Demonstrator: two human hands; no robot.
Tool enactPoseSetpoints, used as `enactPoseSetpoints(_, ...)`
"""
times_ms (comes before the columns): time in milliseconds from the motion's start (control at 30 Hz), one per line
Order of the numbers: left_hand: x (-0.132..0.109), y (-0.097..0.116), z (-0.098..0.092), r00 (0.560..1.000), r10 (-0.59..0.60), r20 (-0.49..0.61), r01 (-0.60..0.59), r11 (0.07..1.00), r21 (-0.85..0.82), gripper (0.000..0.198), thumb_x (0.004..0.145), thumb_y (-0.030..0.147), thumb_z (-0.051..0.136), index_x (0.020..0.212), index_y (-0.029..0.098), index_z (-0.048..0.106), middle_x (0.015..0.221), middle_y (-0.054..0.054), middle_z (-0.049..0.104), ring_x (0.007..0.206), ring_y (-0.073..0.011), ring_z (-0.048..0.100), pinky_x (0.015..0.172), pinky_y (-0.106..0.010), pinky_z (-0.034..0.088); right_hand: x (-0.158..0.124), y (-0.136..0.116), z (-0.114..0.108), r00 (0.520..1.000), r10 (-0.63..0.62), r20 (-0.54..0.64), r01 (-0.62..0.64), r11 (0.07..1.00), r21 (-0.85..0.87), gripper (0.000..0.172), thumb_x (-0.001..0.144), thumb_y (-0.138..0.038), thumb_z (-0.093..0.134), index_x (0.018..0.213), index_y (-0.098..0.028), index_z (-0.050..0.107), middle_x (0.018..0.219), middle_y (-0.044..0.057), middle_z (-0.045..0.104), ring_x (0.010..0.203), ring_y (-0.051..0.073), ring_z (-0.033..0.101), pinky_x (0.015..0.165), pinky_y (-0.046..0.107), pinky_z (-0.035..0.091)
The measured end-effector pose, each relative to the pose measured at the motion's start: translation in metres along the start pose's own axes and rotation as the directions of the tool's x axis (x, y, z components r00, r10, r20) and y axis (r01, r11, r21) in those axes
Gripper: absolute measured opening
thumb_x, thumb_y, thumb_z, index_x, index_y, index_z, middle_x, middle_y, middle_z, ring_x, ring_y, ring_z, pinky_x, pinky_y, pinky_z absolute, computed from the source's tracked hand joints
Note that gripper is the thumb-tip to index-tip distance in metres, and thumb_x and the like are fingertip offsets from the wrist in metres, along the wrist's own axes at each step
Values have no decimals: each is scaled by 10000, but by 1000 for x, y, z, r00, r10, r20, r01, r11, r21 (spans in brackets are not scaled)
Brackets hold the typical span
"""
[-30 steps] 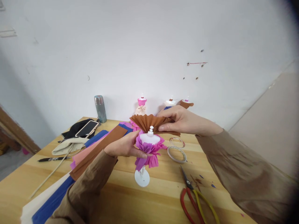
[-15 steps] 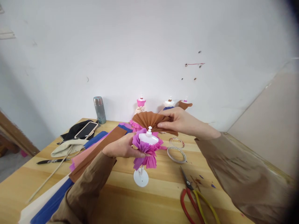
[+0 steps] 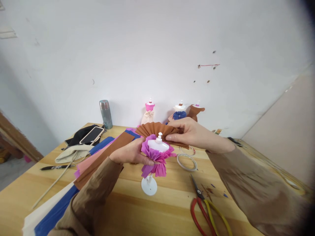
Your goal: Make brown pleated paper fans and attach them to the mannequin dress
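Note:
My left hand point(image 3: 131, 154) grips a small white dress form point(image 3: 159, 146) round its middle, which is wrapped in ruffled purple and pink crepe paper point(image 3: 159, 167). The form's round white base point(image 3: 149, 186) shows below, tilted toward me. Between the fingers and thumb of my right hand point(image 3: 189, 132) is a pleated brown crepe paper fan point(image 3: 154, 128), spread out just behind the form's neck. Whether the fan touches the form I cannot tell. My right fingertips are partly hidden by the fan.
Scissors point(image 3: 200, 195) and rolls of tape point(image 3: 187, 163) lie at right. Crepe paper strips point(image 3: 105, 157), a pen point(image 3: 56, 167), a phone point(image 3: 92, 135) and a flask point(image 3: 105, 114) are at left. Dressed forms point(image 3: 149, 109) stand along the wall.
The brown fan has come down slightly and closer behind the form's neck, along with my right hand. My left hand still holds the form. The view has shifted a little.

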State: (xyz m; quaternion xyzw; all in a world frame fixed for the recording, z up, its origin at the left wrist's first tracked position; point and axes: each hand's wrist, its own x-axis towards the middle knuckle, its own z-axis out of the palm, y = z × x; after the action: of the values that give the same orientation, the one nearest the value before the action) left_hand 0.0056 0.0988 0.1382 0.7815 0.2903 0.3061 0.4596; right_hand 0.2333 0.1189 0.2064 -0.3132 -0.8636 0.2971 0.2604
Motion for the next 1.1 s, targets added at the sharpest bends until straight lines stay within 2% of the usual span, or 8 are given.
enactPoseSetpoints(133,1,-1,2,999,-13,40,19,986,-167,478,684,295,780,1066,135,541,900,-32,595,809,-149,552,766,-271,500,-1,-2,3,1000,24,9,-24,1000,10,152,799,-287,634,831,-168,723,687,13,659,554,112,562,492,231,427)
enactPoseSetpoints(267,1,-3,2,999,-22,49,28,991,-132,478,692,302,780,1079,133,556,918,-40,597,836,-160,548,796,-284,486,-1,-2,3,1000,20,22,-19,1000,-16,165,825,-292,598,854,-172,708,646,-11,613,514,94,505,472,226,382)
enactPoseSetpoints(400,1,-2,1,998,-44,45,51,984,-172,461,678,285,788,1058,131,576,880,-21,600,804,-149,543,777,-275,477,-6,0,0,990,-13,-140,7,999,-44,338,804,-320,624,1119,-210,682,901,44,687,762,168,618,633,275,490)
enactPoseSetpoints(500,1,1,2,997,-66,36,72,978,-193,479,674,259,786,1085,121,583,856,-21,607,776,-144,544,746,-267,478,-18,4,0,970,51,-239,-52,999,1,482,803,-375,626,1262,-229,612,894,56,691,788,196,633,653,311,517)
enactPoseSetpoints(600,1,4,2,997,-72,36,78,980,-184,552,675,276,789,1157,100,585,858,-43,627,779,-160,559,732,-275,488,-31,10,8,946,158,-282,-142,987,76,541,765,-362,667,1285,-231,598,887,60,702,757,206,649,632,339,538)
enactPoseSetpoints(733,2,4,4,996,-83,-10,79,975,-207,578,652,289,810,1154,100,595,877,-51,639,782,-159,563,698,-258,494,-41,16,27,902,234,-364,-145,956,254,573,685,-306,718,1240,-204,617,1011,90,727,834,234,686,704,388,573)
enactPoseSetpoints(967,3,11,10,990,-132,-47,113,952,-284,583,652,239,812,1165,104,569,688,29,565,617,-96,486,578,-202,426,-40,6,48,834,203,-514,-66,960,272,551,734,-250,661,1277,-225,570,1172,97,690,1005,246,665,815,404,553)
enactPoseSetpoints(1100,4,12,11,988,-152,-40,133,944,-302,623,648,256,813,1192,92,556,630,51,531,577,-90,457,569,-205,413,-37,7,51,799,233,-555,-66,951,303,518,747,-288,659,1251,-204,577,1085,104,707,946,249,670,803,427,547)
